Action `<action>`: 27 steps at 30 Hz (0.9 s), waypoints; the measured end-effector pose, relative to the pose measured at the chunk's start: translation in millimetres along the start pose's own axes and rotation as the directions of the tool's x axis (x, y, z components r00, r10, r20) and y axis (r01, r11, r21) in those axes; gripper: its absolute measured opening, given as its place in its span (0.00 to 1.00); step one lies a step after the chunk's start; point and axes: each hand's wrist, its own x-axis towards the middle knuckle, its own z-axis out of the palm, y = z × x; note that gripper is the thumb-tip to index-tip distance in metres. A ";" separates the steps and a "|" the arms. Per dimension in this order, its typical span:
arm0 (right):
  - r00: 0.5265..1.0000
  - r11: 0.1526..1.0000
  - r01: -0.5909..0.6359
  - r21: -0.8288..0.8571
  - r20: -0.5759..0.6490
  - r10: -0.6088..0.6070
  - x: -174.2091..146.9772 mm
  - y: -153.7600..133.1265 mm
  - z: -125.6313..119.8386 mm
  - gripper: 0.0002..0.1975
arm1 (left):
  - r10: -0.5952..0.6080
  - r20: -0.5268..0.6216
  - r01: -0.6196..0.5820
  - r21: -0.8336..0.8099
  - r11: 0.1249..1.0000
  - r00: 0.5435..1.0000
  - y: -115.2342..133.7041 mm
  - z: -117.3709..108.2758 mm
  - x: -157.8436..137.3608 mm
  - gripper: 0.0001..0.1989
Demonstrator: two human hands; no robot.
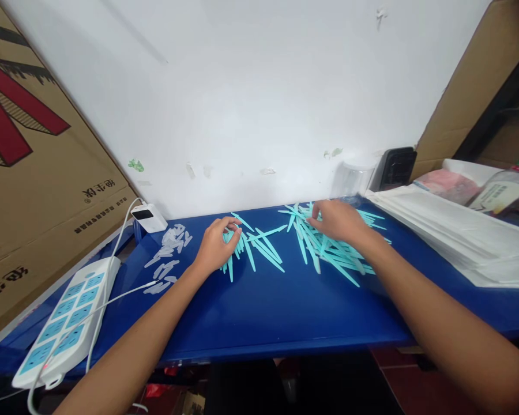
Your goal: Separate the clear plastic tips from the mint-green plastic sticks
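Note:
My left hand [218, 245] curls around a small bunch of thin turquoise plastic sticks with tapered ends [239, 246], the thumb and forefinger bent over them. Some loose sticks [266, 249] fan out just right of it on the blue tabletop. Over a larger, tangled pile of the same sticks [324, 251], my right hand [336, 219] reaches in from the right. Its thumb and forefinger are bent close together at the pile's upper left; whatever lies between them is hidden.
Small clear plastic pieces [168, 248] lie left of my left hand. A white power strip [64, 323] with cables and a white charger [149, 218] stand farther left. White foam sheets [450, 230], a clear container [357, 177] and a bottle [504, 190] are right. Cardboard [47, 173] borders the left.

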 end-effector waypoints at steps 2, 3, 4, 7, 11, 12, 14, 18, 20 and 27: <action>0.999 0.999 0.040 -0.004 0.029 -0.040 -1.5 -6.0 4.4 0.14 | 0.000 0.005 0.000 0.004 1.000 1.000 0.8 0.0 -0.2 0.10; 0.998 0.999 0.047 -0.011 0.047 -0.046 -2.3 -8.3 5.8 0.14 | 0.003 0.006 -0.003 0.004 1.000 1.000 1.1 0.0 -0.2 0.09; 0.997 0.999 0.048 -0.019 0.067 -0.046 -3.1 -9.8 6.6 0.15 | 0.006 0.005 -0.006 0.005 1.000 1.000 1.2 0.0 -0.2 0.09; 0.988 0.998 0.037 -0.046 0.152 -0.030 -5.1 -8.9 4.5 0.16 | 0.015 0.005 -0.015 0.007 1.000 1.000 0.8 -0.3 -0.1 0.10; 0.971 0.996 0.061 -0.071 0.236 -0.043 -5.3 1.3 -2.6 0.15 | 0.015 0.017 -0.015 0.012 1.000 1.000 0.2 -0.3 0.1 0.10; 0.968 0.995 0.073 -0.074 0.244 -0.053 -5.0 4.3 -3.9 0.15 | 0.014 0.019 -0.014 0.012 1.000 1.000 0.2 -0.3 0.1 0.10; 0.963 0.993 0.095 -0.067 0.261 -0.074 -4.5 10.1 -5.4 0.16 | 0.013 0.024 -0.013 0.009 1.000 1.000 0.6 -0.4 0.2 0.10; 0.949 0.993 0.116 0.000 0.295 -0.111 -5.7 18.1 -6.4 0.15 | 0.014 0.027 -0.015 0.015 1.000 1.000 1.3 -1.0 -0.1 0.10; 0.940 0.992 0.120 0.035 0.317 -0.125 -6.9 19.7 -7.0 0.14 | 0.013 0.029 -0.014 0.020 1.000 0.999 1.2 -0.8 -0.4 0.10; 0.931 0.990 0.124 0.075 0.337 -0.142 -6.8 19.9 -10.6 0.15 | 0.011 0.035 -0.011 0.016 1.000 0.999 -0.5 1.2 -0.8 0.10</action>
